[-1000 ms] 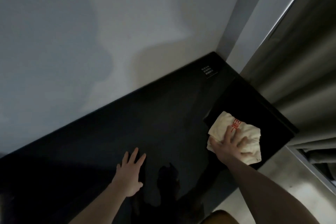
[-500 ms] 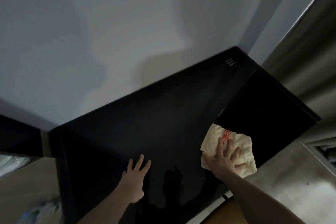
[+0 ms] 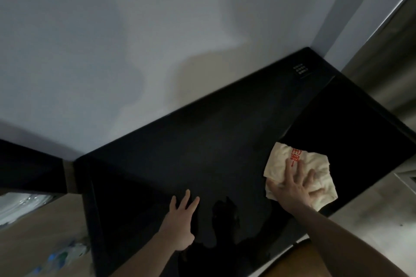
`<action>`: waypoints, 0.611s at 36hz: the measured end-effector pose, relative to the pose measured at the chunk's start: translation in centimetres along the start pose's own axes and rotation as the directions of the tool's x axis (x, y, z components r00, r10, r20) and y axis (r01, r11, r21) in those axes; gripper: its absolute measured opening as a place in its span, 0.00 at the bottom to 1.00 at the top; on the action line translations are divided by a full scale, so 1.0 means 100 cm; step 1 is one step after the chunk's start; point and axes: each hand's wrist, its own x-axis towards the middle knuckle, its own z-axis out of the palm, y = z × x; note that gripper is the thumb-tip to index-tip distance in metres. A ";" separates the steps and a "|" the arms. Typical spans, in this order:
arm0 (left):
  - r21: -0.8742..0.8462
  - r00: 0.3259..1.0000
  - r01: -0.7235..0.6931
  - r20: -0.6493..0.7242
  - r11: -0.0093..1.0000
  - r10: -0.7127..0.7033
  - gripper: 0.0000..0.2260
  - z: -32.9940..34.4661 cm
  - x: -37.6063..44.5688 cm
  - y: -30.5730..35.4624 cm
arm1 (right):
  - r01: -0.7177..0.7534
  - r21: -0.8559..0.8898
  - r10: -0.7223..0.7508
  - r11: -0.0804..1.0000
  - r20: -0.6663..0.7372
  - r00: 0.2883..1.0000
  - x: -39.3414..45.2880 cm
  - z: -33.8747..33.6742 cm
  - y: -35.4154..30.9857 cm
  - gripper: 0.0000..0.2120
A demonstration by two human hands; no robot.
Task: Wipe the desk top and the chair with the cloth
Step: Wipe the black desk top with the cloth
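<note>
Head view, desk: the desk (image 3: 191, 148) is a glossy black top running along a pale wall (image 3: 135, 40), with its far right corner tucked against the wall.
Head view, cloth: the cloth (image 3: 315, 164) is cream, crumpled, with red printed marks on its far side; it lies flat on the right part of the desk, near the front edge.
Head view, right hand: the right hand (image 3: 295, 189) lies palm down on the cloth, its fingers (image 3: 298, 170) spread wide and nearly straight, pressing the cloth onto the desk; the forearm comes in from the lower right.
Head view, left hand: the left hand (image 3: 180, 225) rests palm down on the bare desk, left of the cloth and well apart from it, fingers straight and slightly fanned, holding nothing.
Head view, reflection: a dark reflection (image 3: 225, 216) shows in the gloss between the two hands.
Head view, desk detail: a small square panel with pale markings (image 3: 301, 70) sits in the desk near the far right corner; the markings are too small to read.
Head view, surroundings: a grey curtain (image 3: 387, 56) hangs to the right of the desk, and pale floor (image 3: 371, 220) shows beyond the desk's right end.
Head view, chair: an orange-brown surface (image 3: 299, 261) shows at the bottom edge under the right forearm; I cannot tell what it is.
</note>
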 end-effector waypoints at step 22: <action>-0.106 0.995 -0.013 -0.100 0.994 0.003 0.32 0.049 -0.110 -0.221 | 0.050 0.086 -0.044 0.995 -0.071 0.996 -0.200 0.196 -0.137 0.43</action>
